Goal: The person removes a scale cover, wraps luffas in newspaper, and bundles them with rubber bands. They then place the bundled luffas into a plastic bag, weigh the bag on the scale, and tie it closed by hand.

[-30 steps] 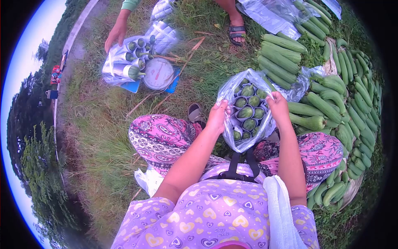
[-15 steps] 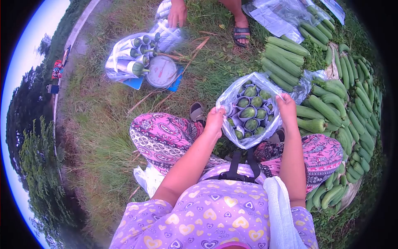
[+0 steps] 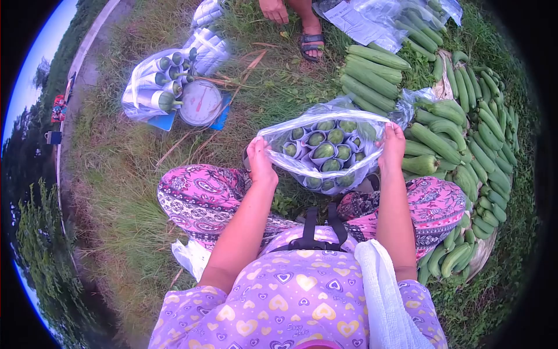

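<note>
A clear plastic bag (image 3: pixel 302 170) stands between my knees, packed with paper-wrapped green gourds (image 3: pixel 323 151), their ends facing up. My left hand (image 3: pixel 261 161) grips the left side of its rim, fingers closed on the plastic. On the opposite side my right hand (image 3: pixel 392 142) pinches the rim too. The mouth is pulled wide into a long, flattened opening, and the gourds show inside. The lower part of the bag is hidden from above.
A round dial scale (image 3: pixel 200 103) sits on the grass beside another bag of wrapped gourds (image 3: pixel 157 87). Loose green gourds (image 3: pixel 439 142) are heaped at my right. Across from me are another person's hand (image 3: pixel 274 10) and sandalled foot (image 3: pixel 312 39). A white towel (image 3: pixel 378 279) hangs over my shoulder.
My hands have moved apart, stretching the bag's mouth from a rounded to a wide, flat shape. The other person's hand has drawn away from the wrapped bundles. The whole view has shifted slightly.
</note>
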The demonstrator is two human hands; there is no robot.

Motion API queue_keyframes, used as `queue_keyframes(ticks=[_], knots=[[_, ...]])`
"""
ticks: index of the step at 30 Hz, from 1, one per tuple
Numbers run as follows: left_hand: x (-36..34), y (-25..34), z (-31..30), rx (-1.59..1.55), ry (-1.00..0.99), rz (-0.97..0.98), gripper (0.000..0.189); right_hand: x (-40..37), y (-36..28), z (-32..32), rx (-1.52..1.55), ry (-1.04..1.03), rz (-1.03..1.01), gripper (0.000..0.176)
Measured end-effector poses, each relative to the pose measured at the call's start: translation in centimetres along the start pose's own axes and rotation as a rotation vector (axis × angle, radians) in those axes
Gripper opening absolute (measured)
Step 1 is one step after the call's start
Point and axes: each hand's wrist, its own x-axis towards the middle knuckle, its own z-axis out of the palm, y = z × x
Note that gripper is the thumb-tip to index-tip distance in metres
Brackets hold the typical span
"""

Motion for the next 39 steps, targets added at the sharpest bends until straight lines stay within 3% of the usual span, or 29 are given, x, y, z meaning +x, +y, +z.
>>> queue_keyframes(ticks=[4, 7, 9, 13, 17, 20, 21, 23, 26, 29, 31, 33, 34, 37, 39], knots=[[-4.8, -1.4, 0.1, 0.3, -0.181, -0.118, 0.061, -0.2, -0.5, 0.2, 0.047, 0.081, 0.02, 0.01], [-1.6, -3.8, 0.3, 0.273, -0.201, -0.105, 0.062, -0.4, -0.4, -0.3, 0.058, 0.007, 0.018, 0.012], [2.1, -4.8, 0.4, 0.223, -0.191, 0.083, 0.052, -0.9, -1.1, -0.3, 0.004, 0.027, 0.026, 0.014], [2.4, -2.5, 3.8, -0.097, -0.205, 0.102, 0.046, -1.7, -2.6, -1.9, 0.067, -0.034, -0.023, 0.014], [2.5, -2.8, 4.8, -0.237, -0.114, 0.031, 0.042, -3.2, -2.9, -3.7, 0.265, 0.071, 0.051, 0.03], [2.3, -2.6, 5.3, -0.305, -0.157, 0.016, 0.04, -7.0, -0.7, -2.7, 0.081, -0.073, 0.246, 0.084], [2.2, -2.5, 5.5, -0.347, -0.182, 0.015, 0.04, -8.1, -0.4, -1.0, 0.002, -0.052, 0.24, 0.077], [2.1, -2.4, 5.5, -0.424, -0.225, 0.02, 0.038, -6.8, 1.8, 0.6, 0.058, -0.272, 0.086, 0.067], [3.4, -3.1, 4.3, -0.404, -0.167, -0.182, 0.043, -3.8, 3.1, 3.1, 0.126, -0.039, 0.129, 0.047], [3.5, -3.6, 4.6, -0.418, -0.061, -0.23, 0.044, -2.1, 3.4, 4.4, 0.387, -0.131, 0.043, 0.047], [2.6, -3.9, 5.0, -0.287, -0.007, -0.17, 0.045, -1.5, 2.9, 4.6, 0.556, -0.067, 0.032, 0.03], [2.4, -4.3, 4.6, -0.145, -0.002, -0.118, 0.046, -0.7, 2.8, 4.0, 0.758, -0.053, 0.117, 0.029], [2.4, -4.4, 4.1, -0.175, -0.042, -0.202, 0.049, -0.5, 3.0, 3.3, 0.751, -0.098, 0.113, 0.029], [2.4, -4.2, 4.1, -0.156, -0.082, -0.201, 0.044, -0.2, 3.0, 2.8, 0.736, -0.245, 0.091, 0.038], [2.2, -3.6, 3.7, -0.018, -0.157, 0.019, 0.051, 0.0, 2.6, 3.2, 0.638, -0.079, 0.097, 0.039]])
